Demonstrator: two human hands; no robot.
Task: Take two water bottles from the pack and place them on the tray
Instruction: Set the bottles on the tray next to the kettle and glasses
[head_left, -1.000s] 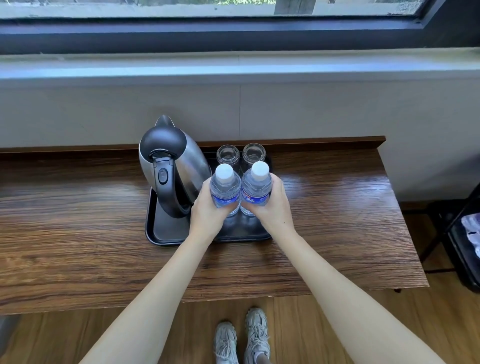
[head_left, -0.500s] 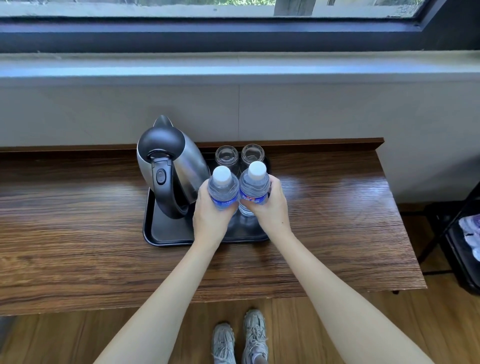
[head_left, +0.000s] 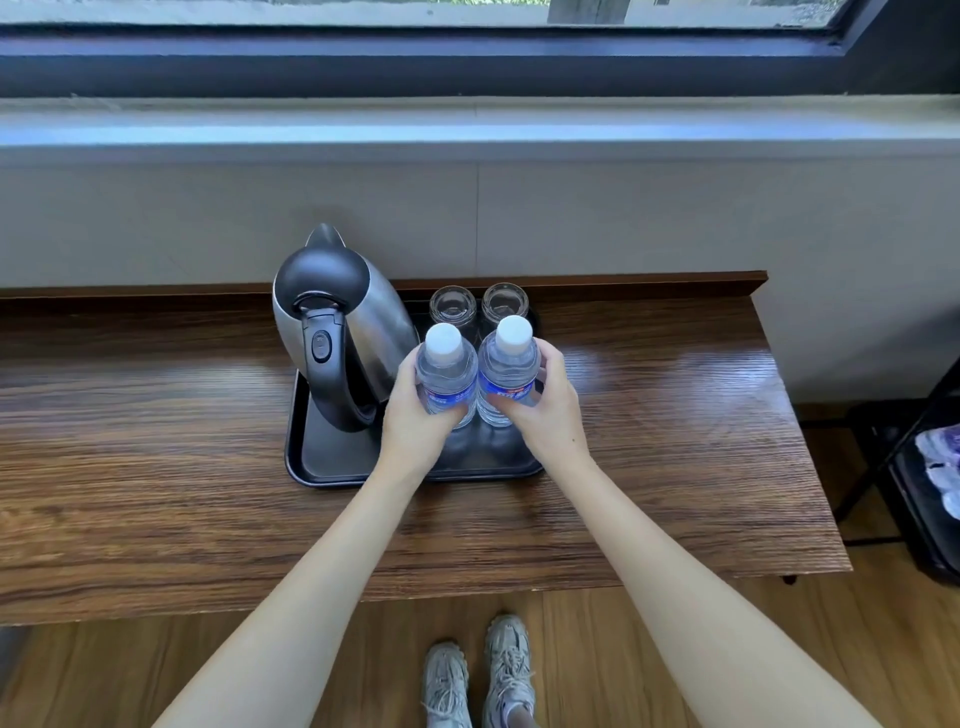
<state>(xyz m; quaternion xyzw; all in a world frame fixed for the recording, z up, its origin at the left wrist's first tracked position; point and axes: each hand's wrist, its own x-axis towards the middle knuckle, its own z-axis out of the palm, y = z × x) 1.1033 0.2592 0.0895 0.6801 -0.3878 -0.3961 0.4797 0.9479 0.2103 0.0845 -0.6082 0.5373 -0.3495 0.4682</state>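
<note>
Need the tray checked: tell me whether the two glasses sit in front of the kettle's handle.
No: the two glasses stand at the tray's back edge, right of the kettle, behind the bottles.

Two capped bottles (head_left: 447, 376) (head_left: 508, 371) upright, side by side, over black tray (head_left: 322, 462).

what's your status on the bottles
Left hand shut on left bottle, right hand on right bottle. Both upright over tray. Kettle close left.

Hotel-style room: kettle (head_left: 340, 332) and two upturned glasses (head_left: 478, 306) on black tray (head_left: 332, 467), wooden desk (head_left: 156, 441) under window
</note>
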